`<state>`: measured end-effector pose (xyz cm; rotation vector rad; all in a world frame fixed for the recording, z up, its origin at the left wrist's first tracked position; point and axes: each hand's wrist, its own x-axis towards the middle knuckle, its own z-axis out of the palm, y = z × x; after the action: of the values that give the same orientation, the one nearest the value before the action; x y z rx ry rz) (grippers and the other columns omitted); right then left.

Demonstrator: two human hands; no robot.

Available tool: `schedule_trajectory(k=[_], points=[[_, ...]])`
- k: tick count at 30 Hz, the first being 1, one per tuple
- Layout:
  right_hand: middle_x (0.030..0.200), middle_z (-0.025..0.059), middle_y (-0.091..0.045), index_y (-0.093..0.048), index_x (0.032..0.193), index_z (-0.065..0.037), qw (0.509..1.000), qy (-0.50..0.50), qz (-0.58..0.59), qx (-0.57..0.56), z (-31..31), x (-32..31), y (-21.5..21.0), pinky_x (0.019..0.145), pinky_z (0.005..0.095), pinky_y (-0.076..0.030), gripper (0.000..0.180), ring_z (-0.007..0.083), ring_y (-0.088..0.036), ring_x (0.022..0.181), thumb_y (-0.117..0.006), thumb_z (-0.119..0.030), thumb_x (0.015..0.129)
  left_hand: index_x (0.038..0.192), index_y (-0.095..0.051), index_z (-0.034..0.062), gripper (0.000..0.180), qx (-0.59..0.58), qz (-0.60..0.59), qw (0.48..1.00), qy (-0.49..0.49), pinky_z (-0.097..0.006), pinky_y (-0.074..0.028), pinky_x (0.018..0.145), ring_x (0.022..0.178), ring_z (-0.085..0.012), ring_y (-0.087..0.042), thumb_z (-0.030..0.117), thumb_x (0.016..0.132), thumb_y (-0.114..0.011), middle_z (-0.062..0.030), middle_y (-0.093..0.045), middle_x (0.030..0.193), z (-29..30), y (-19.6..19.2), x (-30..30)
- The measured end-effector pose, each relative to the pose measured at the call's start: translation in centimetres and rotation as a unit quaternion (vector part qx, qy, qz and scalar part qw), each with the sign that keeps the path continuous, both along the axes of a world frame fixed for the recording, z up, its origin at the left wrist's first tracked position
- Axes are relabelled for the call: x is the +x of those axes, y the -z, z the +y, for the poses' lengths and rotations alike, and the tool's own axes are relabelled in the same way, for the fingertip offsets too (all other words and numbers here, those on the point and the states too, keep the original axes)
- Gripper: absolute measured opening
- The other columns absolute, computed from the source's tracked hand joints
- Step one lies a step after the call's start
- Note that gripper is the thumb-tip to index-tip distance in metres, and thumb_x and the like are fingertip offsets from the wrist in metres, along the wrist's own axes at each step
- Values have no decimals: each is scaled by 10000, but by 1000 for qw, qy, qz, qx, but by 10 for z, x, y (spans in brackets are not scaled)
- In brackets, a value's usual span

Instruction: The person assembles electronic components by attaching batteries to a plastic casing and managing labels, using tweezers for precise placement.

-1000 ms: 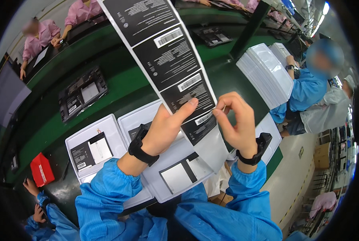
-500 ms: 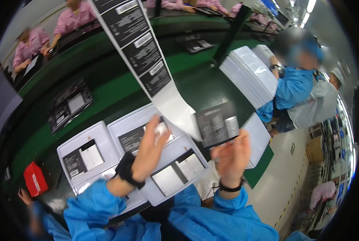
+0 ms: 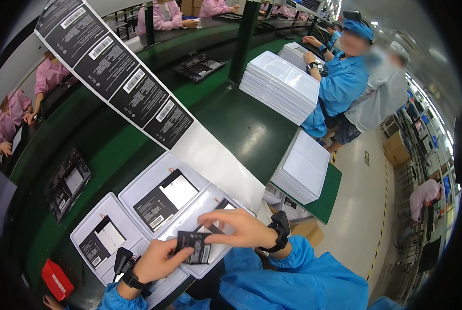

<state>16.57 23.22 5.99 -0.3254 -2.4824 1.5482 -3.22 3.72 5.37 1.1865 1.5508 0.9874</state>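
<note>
A black printed label (image 3: 192,245) is held low over the front right compartment of a white plastic tray (image 3: 133,173). My left hand (image 3: 161,262) pinches its left lower edge between thumb and fingers. At the label's upper right edge my right hand (image 3: 240,230) is closed, thumb and fingers on it. Beneath the hands a battery pack (image 3: 224,205) shows only in part. Another black and white battery pack (image 3: 167,199) lies in the middle compartment, and a third battery pack (image 3: 102,243) in the left one. Behind them stretches a long label strip (image 3: 133,82), with bare white backing at its near end.
A red box (image 3: 57,280) stands at the front left. Opened devices lie on the green line, one device (image 3: 68,186) at left. Stacked white trays (image 3: 280,82) and another tray stack (image 3: 302,166) stand at right. A co-worker in blue (image 3: 339,77) works beyond them.
My right hand has brought the label from beside the strip down to the tray's front right compartment. My left hand has moved down and taken its edge. The view has shifted.
</note>
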Motion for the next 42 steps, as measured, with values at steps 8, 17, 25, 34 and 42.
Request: schedule_trajectory(k=[8, 17, 25, 34, 42], points=[[763, 96, -739, -754, 979, -47, 994, -94, -49, -28, -15, -7, 8, 594, 303, -512, 187, 217, -694, 640, -760, -228, 933, 1100, -750, 66, 236, -92, 43, 993, 60, -299, -449, 526, 513, -178, -613, 265, 982, -704, -100, -663, 631, -15, -16, 5], [731, 84, -737, -755, 977, 35, 966, 178, -153, -111, -5, 24, 19, 513, 235, -493, 163, 104, -677, 575, -737, -124, 945, 1102, -736, -6, 230, 115, 310, 941, -75, -331, -566, 666, 743, -289, -697, 62, 883, -751, -148, -728, 887, -48, 11, -13], [656, 46, -678, -734, 978, 67, 944, 167, -204, -196, -26, 13, 41, 451, 200, -393, 142, 66, -589, 490, -723, -72, 955, 1161, -711, 32, 329, 161, 426, 890, 10, -451, -547, 980, 1233, -332, -622, 81, 841, -775, -119, -662, 1271, -74, 48, 13], [651, 36, -668, -735, 992, 59, 950, 137, -217, -180, -15, 12, 46, 467, 189, -405, 158, 57, -589, 483, -723, -96, 962, 1152, -685, -1, 338, 185, 427, 885, 23, -436, -488, 1052, 1242, -319, -592, 206, 890, -734, -137, -649, 1238, -63, 55, 19], [661, 36, -680, -741, 1000, 48, 952, 135, -217, -167, -17, 12, 47, 463, 186, -404, 171, 61, -594, 477, -732, -118, 961, 1168, -710, 34, 332, 181, 446, 876, 32, -430, -492, 1020, 1224, -286, -613, 190, 882, -769, -88, -667, 1246, -59, 54, 22]])
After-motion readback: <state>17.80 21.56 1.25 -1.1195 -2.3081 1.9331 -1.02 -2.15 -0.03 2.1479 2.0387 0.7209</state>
